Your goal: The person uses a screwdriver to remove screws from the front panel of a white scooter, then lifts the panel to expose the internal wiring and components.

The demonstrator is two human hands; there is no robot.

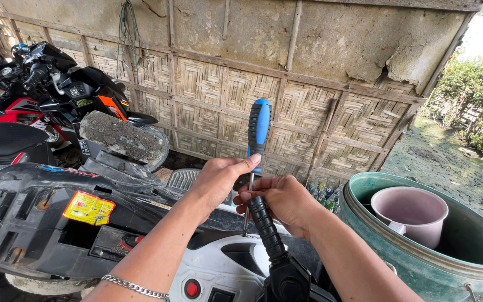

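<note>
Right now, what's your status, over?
Left hand gripping blue-handled screwdriver, upright. Right hand around black handlebar grip. Nothing blocking; green tub alongside.

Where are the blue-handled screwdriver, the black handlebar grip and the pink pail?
screwdriver (259, 126), head view, on its blue handle.
handlebar grip (265, 226), head view, on its ribbed middle.
pink pail (415, 206), head view, on its rim.

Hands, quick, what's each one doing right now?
Left hand: closed around the shaft of the blue-and-black-handled screwdriver.
Right hand: closed on the black rubber handlebar grip.
</note>
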